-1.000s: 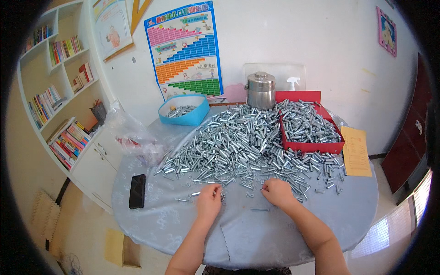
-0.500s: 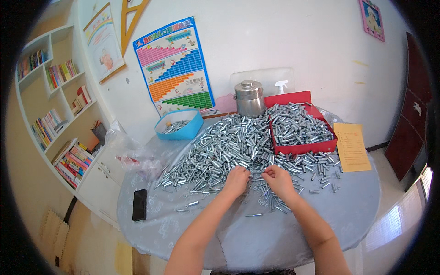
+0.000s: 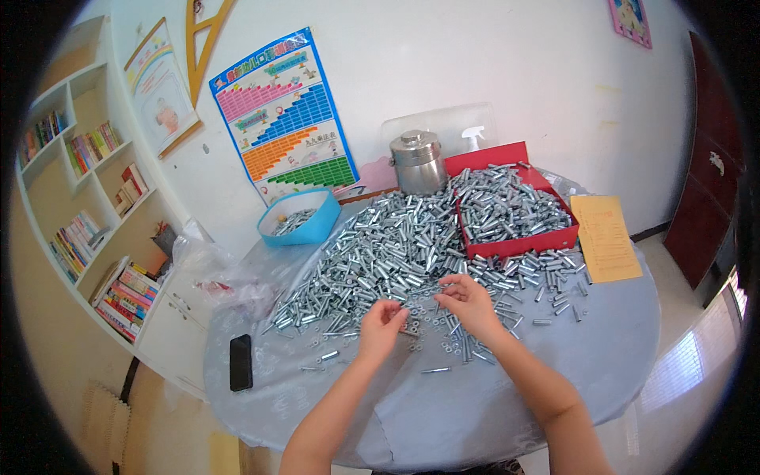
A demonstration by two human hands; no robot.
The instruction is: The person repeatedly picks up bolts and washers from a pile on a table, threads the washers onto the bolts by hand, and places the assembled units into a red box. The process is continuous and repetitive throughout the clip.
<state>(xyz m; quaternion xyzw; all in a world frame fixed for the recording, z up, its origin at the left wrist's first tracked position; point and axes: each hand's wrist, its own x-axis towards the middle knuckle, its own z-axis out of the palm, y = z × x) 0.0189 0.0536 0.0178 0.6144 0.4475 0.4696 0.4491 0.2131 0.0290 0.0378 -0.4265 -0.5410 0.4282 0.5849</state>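
A wide heap of silvery metal sleeves and bolts [image 3: 388, 245] covers the middle of the table. At its near edge, my left hand [image 3: 380, 328] has its fingers curled toward the thumb; whatever they may hold is too small to make out. My right hand [image 3: 471, 307] is just right of it, thumb and forefinger apart at the edge of the heap, with nothing visible between them. Small rings or nuts [image 3: 451, 347] lie scattered below and between the hands. A single bolt [image 3: 436, 370] rests on the grey tablecloth nearer to me.
A red box [image 3: 518, 245] full of metal pieces stands at the right back, beside a yellow paper [image 3: 606, 241]. Behind the heap are a steel canister [image 3: 419, 165] and a blue container [image 3: 309, 228]. To the left lie a black phone [image 3: 241, 362] and clear plastic bags [image 3: 226, 273].
My hands have drawn apart: the left moved left and toward me, and the right hand's fingers have spread from a pinch. The whole view has shifted slightly.
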